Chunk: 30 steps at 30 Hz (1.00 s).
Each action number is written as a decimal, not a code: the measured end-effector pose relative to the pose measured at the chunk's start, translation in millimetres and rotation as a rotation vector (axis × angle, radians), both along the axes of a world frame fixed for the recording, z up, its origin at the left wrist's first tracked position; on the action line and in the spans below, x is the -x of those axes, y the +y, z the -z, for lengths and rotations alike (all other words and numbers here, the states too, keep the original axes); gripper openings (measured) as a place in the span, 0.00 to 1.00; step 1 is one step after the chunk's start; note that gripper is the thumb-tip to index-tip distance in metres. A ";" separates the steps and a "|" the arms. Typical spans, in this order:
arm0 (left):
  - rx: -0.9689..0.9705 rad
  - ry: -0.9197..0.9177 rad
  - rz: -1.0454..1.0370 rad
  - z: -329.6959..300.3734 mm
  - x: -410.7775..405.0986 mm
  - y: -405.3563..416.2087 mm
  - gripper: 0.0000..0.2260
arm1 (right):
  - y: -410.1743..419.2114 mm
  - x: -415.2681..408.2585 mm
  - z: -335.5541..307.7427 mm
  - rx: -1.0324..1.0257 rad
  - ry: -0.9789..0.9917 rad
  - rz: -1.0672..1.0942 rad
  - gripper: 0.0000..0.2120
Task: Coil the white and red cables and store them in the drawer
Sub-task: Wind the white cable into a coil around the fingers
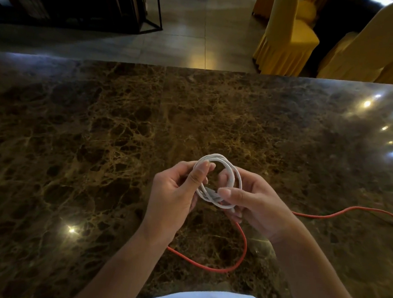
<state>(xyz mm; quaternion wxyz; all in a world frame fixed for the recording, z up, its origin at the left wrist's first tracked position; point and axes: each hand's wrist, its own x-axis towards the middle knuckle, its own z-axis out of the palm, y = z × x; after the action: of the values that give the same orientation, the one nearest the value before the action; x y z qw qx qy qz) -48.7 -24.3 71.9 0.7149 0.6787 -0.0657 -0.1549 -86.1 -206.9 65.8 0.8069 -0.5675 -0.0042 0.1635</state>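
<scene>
- White cable (221, 174) sits wound into a small loop of several turns, held up over the near middle of the desk (97, 141) between both hands.
- The left hand (175, 194) curls around the left side of the loop, thumb pressed on top of the strands, likely to keep the turns from springing apart.
- The right hand (254, 202) pinches the lower right of the loop with thumb and fingers, where a greyish end or plug seems to sit; it looks as though the person is tucking or finishing the tail, though the exact detail is too small to tell.
- The loop looks neat and compact, its turns lying close together with a few crossing at the near side, so the coiling of this one seems close to done.
- The red cable (229, 257) lies uncoiled on the desk: it sweeps in a loose curve just below the hands, passes under the right hand, and runs off to the right edge.
- No drawer shows in this view.
- Beyond the far edge of the desk stand yellow-covered chairs (291, 31) on the right and a dark shelf frame (85, 1) on the left.
</scene>
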 end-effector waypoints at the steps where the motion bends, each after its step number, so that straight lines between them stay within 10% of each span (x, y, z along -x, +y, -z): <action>1: 0.026 0.012 0.012 -0.6 0.5 0.1 0.13 | 1.5 -0.8 -1.2 -0.002 0.006 -0.012 0.11; 9: 0.106 0.067 0.131 3.4 -1.5 2.6 0.11 | 2.1 -0.2 2.1 0.051 0.129 -0.027 0.04; 17: 0.651 0.462 0.308 6.3 -18.4 9.6 0.12 | -8.8 0.3 15.3 -0.147 -0.009 -0.195 0.34; 30: 0.821 0.518 0.380 17.6 -25.0 17.1 0.13 | -23.1 -1.3 17.2 0.015 0.071 0.303 0.10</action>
<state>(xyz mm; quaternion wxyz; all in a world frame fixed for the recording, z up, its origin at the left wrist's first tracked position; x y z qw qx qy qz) -23.8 -7.1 54.3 0.8742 0.2582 -0.0641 -0.4062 -84.9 -230.0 48.6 0.8179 -0.5613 0.1115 0.0597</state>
